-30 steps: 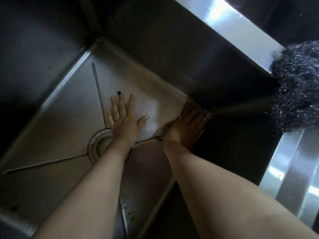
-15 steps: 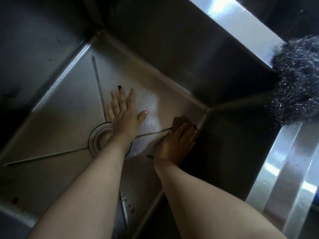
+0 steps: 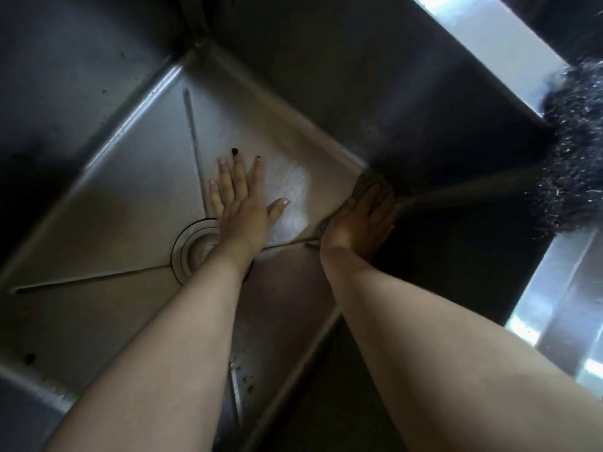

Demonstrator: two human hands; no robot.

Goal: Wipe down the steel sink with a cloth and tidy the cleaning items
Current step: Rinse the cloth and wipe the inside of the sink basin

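Deep stainless steel sink (image 3: 107, 197) fills almost the whole frame, seen from above, dark walls at upper left and top, brighter floor in the centre with pressed creases running out from the drain. Sink rim (image 3: 483, 37) shows as a bright strip at upper right, and a ribbed steel counter (image 3: 561, 308) runs down the right edge. Two bare forearms enter from the bottom, left one from lower left, right one from lower right, both reaching down to the sink floor. Steel wool scourer (image 3: 574, 148), dark and glinting, sits at the right edge on the rim corner, partly cut off by the frame, well apart from both hands. Left hand (image 3: 241, 203) lies flat on the sink floor in the centre, palm down, fingers spread and straight, thumb out to the right, holding nothing; dark polish on two nails. Its wrist covers part of the round drain (image 3: 189, 246), just below left of the hand. Right hand (image 3: 359, 226) is right of centre, pressed down into the corner where floor meets the dark right wall, fingers extended and close together over a brownish cloth (image 3: 368, 181); the cloth pokes out past the fingertips into the corner and a bit at the heel of the hand, the rest is hidden under the palm. Small brown crumbs (image 3: 248, 380) lie on the floor at lower centre between the forearms. Dark speck (image 3: 29, 357) at lower left.
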